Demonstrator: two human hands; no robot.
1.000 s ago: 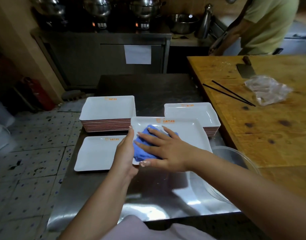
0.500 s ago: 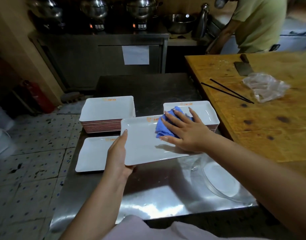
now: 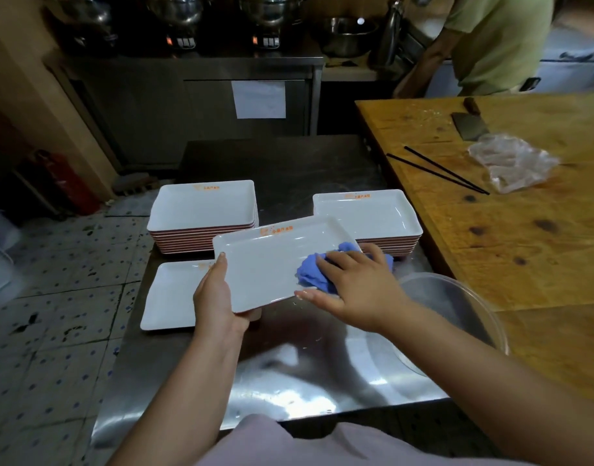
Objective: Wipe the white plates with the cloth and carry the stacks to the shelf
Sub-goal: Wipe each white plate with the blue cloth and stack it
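Note:
My left hand (image 3: 216, 299) grips the near left corner of a white rectangular plate (image 3: 265, 260), held tilted above the steel table (image 3: 322, 381). My right hand (image 3: 353, 284) presses a bunched blue cloth (image 3: 314, 272) onto the plate's right end, fingers spread over it. A tall stack of white plates (image 3: 203, 213) stands at the back left, a lower stack (image 3: 369, 216) at the back right. A single white plate (image 3: 169, 297) lies flat at the near left.
A clear round bowl (image 3: 457, 314) sits at the table's right edge. The wooden counter (image 3: 524, 247) on the right holds a cleaver (image 3: 470, 124), black chopsticks (image 3: 440, 171) and a crumpled plastic bag (image 3: 511, 164). A person in a green shirt (image 3: 490, 38) works behind it.
The cloth under my right hand slid from the plate's left part to its far right, then back toward the near right corner. The plate turned and tilted in my left hand.

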